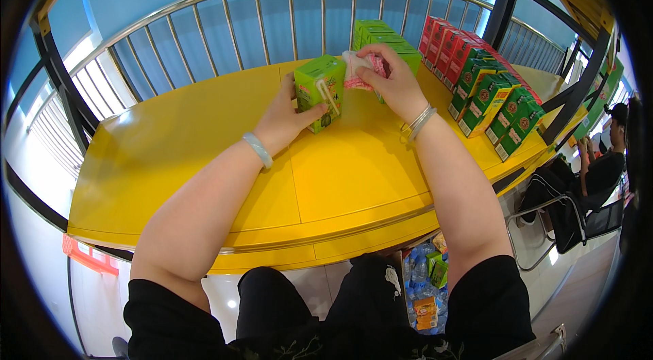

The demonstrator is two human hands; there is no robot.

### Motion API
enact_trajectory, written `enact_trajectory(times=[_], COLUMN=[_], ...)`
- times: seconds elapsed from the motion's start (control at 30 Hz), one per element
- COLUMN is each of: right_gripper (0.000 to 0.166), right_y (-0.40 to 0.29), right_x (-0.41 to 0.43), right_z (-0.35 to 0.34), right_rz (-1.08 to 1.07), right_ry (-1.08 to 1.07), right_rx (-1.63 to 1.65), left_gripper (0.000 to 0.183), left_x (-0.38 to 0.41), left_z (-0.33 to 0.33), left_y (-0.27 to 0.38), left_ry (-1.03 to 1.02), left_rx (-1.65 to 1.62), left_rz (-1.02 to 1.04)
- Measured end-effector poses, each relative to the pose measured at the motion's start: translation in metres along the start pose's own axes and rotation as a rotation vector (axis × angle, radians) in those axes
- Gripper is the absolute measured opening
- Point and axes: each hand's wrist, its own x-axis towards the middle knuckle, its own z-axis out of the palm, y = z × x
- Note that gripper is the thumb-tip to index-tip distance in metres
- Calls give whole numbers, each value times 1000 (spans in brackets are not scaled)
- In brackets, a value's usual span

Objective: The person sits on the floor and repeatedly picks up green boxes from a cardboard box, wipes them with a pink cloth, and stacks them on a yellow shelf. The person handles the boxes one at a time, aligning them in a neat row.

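My left hand (291,120) grips a light green drink carton (320,89) by its sides, thumb across the front. A straw in a clear wrapper is fixed to the carton's face. The carton is upright above the yellow metal shelf (357,156); whether its base touches the shelf I cannot tell. Pinched in my right hand (390,71) is a folded white cloth (359,71) with a pink patterned edge, close to the carton's right side. Behind that hand stands a group of light green cartons (382,36), partly hidden by it.
Rows of red cartons (454,54) and dark green cartons (482,99) line the shelf's right end. A metal railing (291,18) runs behind it, and black posts (502,0) rise at the ends. Below sits a box of plastic bottles (419,268). A person (602,166) sits at right.
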Motion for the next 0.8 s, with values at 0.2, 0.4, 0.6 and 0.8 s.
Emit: enact_trajectory(times=[0.2,0.4,0.6,0.8], right_gripper=[28,30,30,30], right_y=[7,22,-1,2], right_x=[0,-1,1,-3], right_z=[-5,-7,-3,-1], right_rz=[92,126,33,78], right_ry=[-250,-479,-70,-324], right_rx=[-69,-221,6,15], left_gripper=[64,57,55,73], left_x=[6,9,10,1], left_z=[-5,-12,-21,-4], left_y=[-16,-19,-17,-5], left_ry=[4,111,69,-81], left_rx=[-15,257,29,-344], left_rz=[30,-7,-85,-96])
